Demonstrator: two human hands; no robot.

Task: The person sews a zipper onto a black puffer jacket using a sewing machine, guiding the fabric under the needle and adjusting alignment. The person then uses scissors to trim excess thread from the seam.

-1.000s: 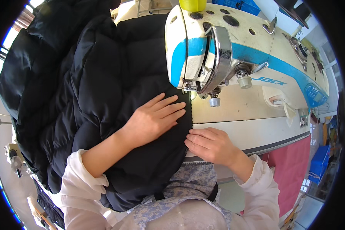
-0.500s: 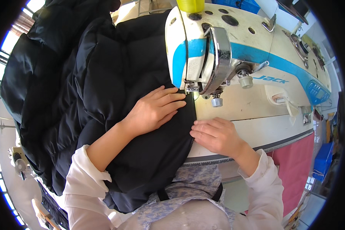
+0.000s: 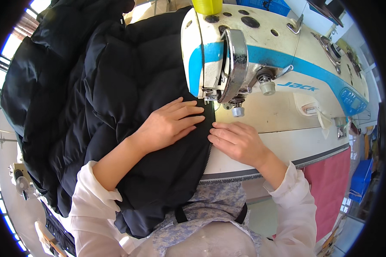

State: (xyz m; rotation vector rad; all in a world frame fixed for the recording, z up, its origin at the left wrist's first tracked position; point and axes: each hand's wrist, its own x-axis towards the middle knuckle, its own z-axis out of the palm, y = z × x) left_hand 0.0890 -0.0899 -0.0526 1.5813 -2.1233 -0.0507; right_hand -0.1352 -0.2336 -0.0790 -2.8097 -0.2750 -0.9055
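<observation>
A black quilted jacket [image 3: 116, 107] lies spread over the table [image 3: 283, 150] of a sewing machine [image 3: 261, 55], filling the frame from twelve o'clock round through nine to six, and its lower part hangs off the table's near edge onto the person's lap. Its right edge carries a zipper [image 3: 209, 141] that runs from under the machine's needle area toward six o'clock.

The left hand [image 3: 169, 124] lies open and flat on the jacket, palm down, fingers together and pointing toward three o'clock, their tips just beside the zipper. The right hand [image 3: 236, 141] rests on the table at three o'clock of the zipper, fingers loosely curled, their tips pressing on the zipper edge; it grips nothing that can be seen. The two hands sit close, with the zipper between them.

The presser foot [image 3: 210, 97] stands at twelve o'clock of the fingertips, touching the top of the zipper. A yellow cone of thread [image 3: 207, 6] sits on top of the machine at twelve o'clock. A blue bin [image 3: 361, 180] stands on the floor at three o'clock; what it holds cannot be seen
</observation>
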